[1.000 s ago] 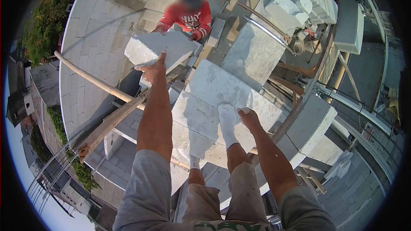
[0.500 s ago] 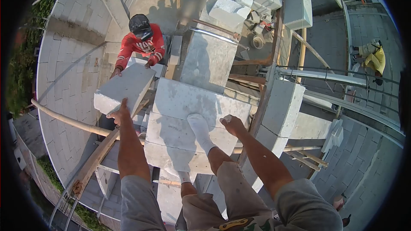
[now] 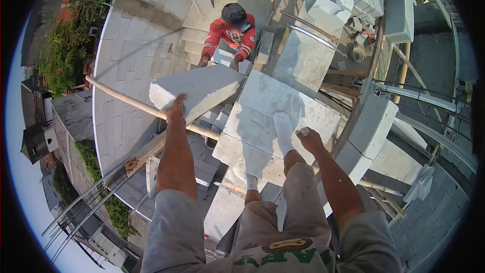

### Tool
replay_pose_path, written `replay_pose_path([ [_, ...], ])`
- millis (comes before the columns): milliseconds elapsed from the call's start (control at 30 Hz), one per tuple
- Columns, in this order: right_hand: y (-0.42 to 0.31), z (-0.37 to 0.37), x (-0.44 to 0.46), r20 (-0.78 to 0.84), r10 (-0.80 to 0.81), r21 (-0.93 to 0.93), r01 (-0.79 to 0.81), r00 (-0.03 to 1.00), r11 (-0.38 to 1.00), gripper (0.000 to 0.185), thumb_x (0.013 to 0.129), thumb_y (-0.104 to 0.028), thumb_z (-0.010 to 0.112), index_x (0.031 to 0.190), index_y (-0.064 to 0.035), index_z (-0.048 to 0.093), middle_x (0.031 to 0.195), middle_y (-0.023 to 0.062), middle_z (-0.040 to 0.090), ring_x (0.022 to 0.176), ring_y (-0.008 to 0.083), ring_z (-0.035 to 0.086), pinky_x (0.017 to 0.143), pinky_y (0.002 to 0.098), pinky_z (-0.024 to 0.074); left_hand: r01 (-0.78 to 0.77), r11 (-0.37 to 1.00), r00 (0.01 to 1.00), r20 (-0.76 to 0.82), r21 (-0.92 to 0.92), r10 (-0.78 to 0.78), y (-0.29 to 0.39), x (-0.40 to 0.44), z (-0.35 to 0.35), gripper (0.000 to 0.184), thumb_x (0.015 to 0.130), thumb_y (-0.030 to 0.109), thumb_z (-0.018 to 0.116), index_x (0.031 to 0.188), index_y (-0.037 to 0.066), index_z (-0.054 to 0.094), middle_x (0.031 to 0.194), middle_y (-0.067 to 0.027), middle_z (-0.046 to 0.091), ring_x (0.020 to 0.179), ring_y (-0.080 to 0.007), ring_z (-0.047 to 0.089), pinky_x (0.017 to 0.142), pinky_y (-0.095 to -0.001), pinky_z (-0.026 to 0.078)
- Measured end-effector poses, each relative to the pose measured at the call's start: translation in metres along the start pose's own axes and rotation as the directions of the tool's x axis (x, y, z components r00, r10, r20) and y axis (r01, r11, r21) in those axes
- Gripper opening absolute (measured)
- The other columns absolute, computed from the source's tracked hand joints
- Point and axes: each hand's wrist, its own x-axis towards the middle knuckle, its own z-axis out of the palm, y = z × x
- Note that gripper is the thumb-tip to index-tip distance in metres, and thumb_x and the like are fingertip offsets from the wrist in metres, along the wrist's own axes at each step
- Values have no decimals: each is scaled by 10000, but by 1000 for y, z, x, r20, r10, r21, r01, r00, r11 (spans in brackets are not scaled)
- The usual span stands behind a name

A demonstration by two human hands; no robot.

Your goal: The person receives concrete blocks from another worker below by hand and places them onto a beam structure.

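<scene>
A large pale block [image 3: 202, 88] hangs tilted over the gap left of the platform. My left hand [image 3: 176, 108] grips its near edge, thumb on top. A person in a red top [image 3: 230, 34] has both hands on the block's far edge. My right hand [image 3: 309, 139] is closed over the white platform slabs [image 3: 252, 131], with a small pale thing at its fingertips that I cannot make out. My white-socked foot [image 3: 284, 126] stands on the slabs beside it.
A bamboo pole [image 3: 126, 99] and a wooden beam [image 3: 151, 149] cross at the left. Pale blocks [image 3: 371, 126] line the right side. A metal bar [image 3: 310, 35] and a bucket [image 3: 357, 53] lie beyond the platform. Metal rails [image 3: 424, 98] run at the right.
The view has swung back and forth. The block now lies lower and flatter between my left hand and the person, whose hands have shifted along its far edge. My right hand stays above the slabs.
</scene>
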Motion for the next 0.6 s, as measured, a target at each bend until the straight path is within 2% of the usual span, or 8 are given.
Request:
replay_pose_path([
  [100, -22, 13, -11, -10, -56, 70, 57, 998, 996, 471, 820, -464, 567, 917, -5, 615, 876, 216, 646, 869, 365, 622, 747, 417, 475, -5, 998, 1000, -8, 68, 6, -6, -13, -24, 1271, 485, 432, 806, 1426, 46, 42, 1302, -205, 387, 1145, -338, 462, 938, -398, 430],
  [233, -51, 98, -11, 98, 7, 479, -53, 995, 876, 518, 789, -491, 585, 829, 25, 615, 783, 186, 644, 792, 343, 629, 697, 406, 465, 11, 995, 993, -118, 102, 1, -29, -92, -55, 1316, 501, 417, 820, 1428, 69, -46, 1314, -235, 348, 1156, -362, 446, 936, -418, 435],
  [267, -77, 104, -25, 129, 6, 555, -77, 992, 828, 396, 797, -405, 648, 850, -14, 615, 729, 50, 606, 596, 162, 563, 544, 292, 470, 7, 997, 993, -121, 77, 2, -40, -109, -59, 1331, 506, 410, 825, 1428, 74, -74, 1317, -243, 338, 1159, -369, 441, 936, -424, 435],
  [333, -118, 150, -38, 281, 38, 719, -237, 959, 653, 606, 761, -542, 638, 1094, -44, 543, 920, 93, 583, 803, 234, 591, 661, 377, 517, -38, 999, 993, -108, -2, 37, -60, -136, -58, 1359, 511, 403, 830, 1410, 35, -120, 1322, -254, 332, 1172, -373, 431, 962, -427, 411],
  [433, -189, 180, -69, 650, 24, 682, -596, 760, 424, 1004, 702, -768, 501, 1415, -116, 227, 1423, 212, 245, 1267, 401, 326, 902, 651, 345, -63, 989, 994, -101, -133, 50, -110, -178, -62, 1330, 555, 382, 818, 1377, -51, -133, 1317, -249, 342, 1190, -348, 420, 979, -436, 381],
  [500, -193, 230, -49, 660, -90, 748, -641, 746, 169, 919, 727, -751, 491, 1389, -146, 293, 1386, 174, 330, 1249, 372, 360, 936, 645, 304, -87, 956, 995, -77, -282, 67, -146, -188, -67, 1244, 602, 351, 797, 1364, -77, -87, 1307, -228, 360, 1182, -318, 423, 978, -434, 366],
  [567, -191, 245, -33, 617, -152, 783, -581, 772, 224, 1112, 652, -783, 545, 1408, -35, 220, 1462, 165, 223, 1340, 333, 214, 1000, 591, 240, -127, 891, 992, -53, -436, 116, -172, -193, -75, 1100, 652, 299, 773, 1365, -56, 14, 1314, -198, 360, 1178, -300, 411, 988, -432, 333],
  [600, -194, 234, -35, 643, -125, 755, -598, 756, 268, 1053, 657, -696, 627, 1381, -19, 273, 1427, 163, 296, 1314, 325, 273, 1024, 517, 247, -138, 850, 989, -33, -509, 141, -185, -194, -78, 1019, 676, 269, 760, 1368, -35, 76, 1324, -183, 353, 1179, -295, 399, 997, -433, 311],
])
